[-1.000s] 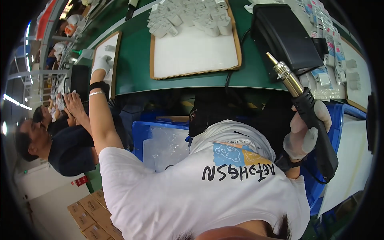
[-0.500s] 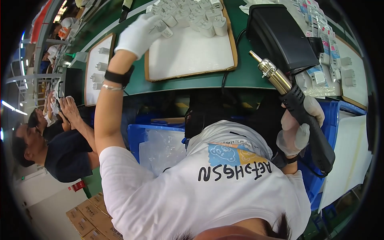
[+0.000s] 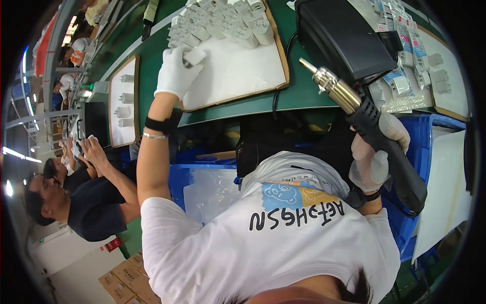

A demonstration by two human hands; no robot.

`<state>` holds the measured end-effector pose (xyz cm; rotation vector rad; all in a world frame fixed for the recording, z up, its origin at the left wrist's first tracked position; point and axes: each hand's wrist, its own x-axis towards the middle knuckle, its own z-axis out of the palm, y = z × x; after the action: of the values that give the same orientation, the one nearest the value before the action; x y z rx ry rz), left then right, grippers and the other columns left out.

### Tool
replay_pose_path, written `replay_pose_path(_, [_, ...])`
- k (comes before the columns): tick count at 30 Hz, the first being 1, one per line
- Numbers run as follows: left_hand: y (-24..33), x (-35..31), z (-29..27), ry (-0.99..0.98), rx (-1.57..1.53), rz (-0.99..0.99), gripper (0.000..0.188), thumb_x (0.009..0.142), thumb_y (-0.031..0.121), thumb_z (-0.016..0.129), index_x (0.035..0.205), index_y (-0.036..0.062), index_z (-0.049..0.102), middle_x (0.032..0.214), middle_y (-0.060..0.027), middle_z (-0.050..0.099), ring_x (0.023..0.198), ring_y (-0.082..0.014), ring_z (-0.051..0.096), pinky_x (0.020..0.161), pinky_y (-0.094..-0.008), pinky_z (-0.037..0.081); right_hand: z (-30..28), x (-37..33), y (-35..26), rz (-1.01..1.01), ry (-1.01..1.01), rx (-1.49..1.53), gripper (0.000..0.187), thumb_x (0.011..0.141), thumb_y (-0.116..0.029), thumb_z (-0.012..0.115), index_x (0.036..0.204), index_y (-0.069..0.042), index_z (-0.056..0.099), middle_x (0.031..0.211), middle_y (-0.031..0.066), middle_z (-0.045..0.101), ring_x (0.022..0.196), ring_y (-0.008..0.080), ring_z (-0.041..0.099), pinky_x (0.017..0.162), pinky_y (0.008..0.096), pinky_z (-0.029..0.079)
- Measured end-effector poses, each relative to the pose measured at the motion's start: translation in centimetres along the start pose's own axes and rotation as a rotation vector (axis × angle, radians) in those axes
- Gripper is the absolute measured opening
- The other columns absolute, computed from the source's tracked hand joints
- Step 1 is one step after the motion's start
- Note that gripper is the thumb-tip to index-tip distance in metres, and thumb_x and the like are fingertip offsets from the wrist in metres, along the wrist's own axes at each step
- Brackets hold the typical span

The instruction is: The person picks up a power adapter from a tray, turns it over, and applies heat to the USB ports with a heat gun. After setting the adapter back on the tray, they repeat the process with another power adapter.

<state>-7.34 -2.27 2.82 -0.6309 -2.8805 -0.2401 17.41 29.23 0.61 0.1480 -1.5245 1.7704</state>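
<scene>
Left hand drawn back from adapter pile, one adapter pinched over the tray's left side. Right hand wraps gun's black handle, likely keeping fingers off metal barrel.

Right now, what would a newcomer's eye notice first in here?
Probably the black tool in the right hand, its metal barrel pointing toward the bench. Then the white adapters clustered at the far side of the tray, and the gloved left hand at its left edge, holding one.
</scene>
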Motion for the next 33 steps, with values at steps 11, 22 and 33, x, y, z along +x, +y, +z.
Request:
replay_pose_path(11, [0.5, -0.9, 0.1, -0.096, 0.048, 0.048, 0.047, 0.072, 0.019, 0.068, 0.113, 0.0037, 0.052, 0.088, -0.0124, 0.06, 0.083, -0.0295, 0.059, 0.075, -0.0348, 0.048, 1.9, 1.8, -0.9, -0.139, -0.192, -0.25, 0.049, 0.071, -0.031, 0.073, 0.103, -0.002, 0.05, 0.09, 0.0123, 0.059, 0.083, 0.0183, 0.057, 0.079, 0.033, 0.047])
replay_pose_path(22, [11.6, -9.1, -0.3, -0.095, -1.616, -0.301, 0.046, 0.074, 0.007, 0.067, 0.114, 0.0051, 0.046, 0.095, -0.0039, 0.054, 0.076, -0.01, 0.052, 0.066, -0.0207, 0.044, 1.2, 1.8, 0.4, -0.113, 0.0, -0.129, 0.048, 0.073, -0.037, 0.067, 0.099, 0.0, 0.051, 0.097, 0.0228, 0.059, 0.082, 0.0265, 0.059, 0.078, 0.0366, 0.049])
replay_pose_path(33, [15.0, -11.6, 3.0, -0.003, -1.37, -0.077, 0.046, 0.069, -0.005, 0.068, 0.109, 0.0068, 0.046, 0.096, -0.0044, 0.054, 0.079, -0.009, 0.053, 0.069, -0.0224, 0.047, -0.7, 2.6, -1.0, -0.164, 0.017, -0.169, 0.052, 0.086, -0.045, 0.051, 0.095, 0.006, 0.05, 0.088, 0.0271, 0.06, 0.059, 0.0207, 0.061, 0.055, 0.026, 0.051])
